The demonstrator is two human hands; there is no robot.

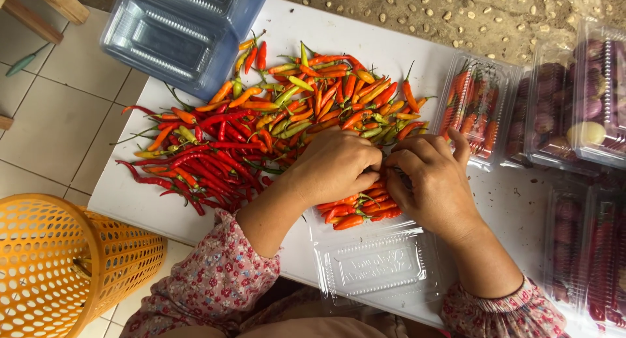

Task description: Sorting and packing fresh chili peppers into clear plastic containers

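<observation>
A big pile of red, orange and green chilies (274, 116) lies on a white table (137, 201). In front of me an open clear plastic clamshell tray (375, 263) holds a row of orange-red chilies (358, 211). My left hand (332, 165) and my right hand (433, 181) meet over that tray, fingers curled down onto the chilies in it. Their fingertips are hidden, so the exact grasp is unclear.
A stack of empty clear trays (182, 31) stands at the back left. A closed tray of chilies (476, 106) and several trays of purple produce (574, 103) sit on the right. An orange mesh basket (59, 266) stands on the tiled floor at the left.
</observation>
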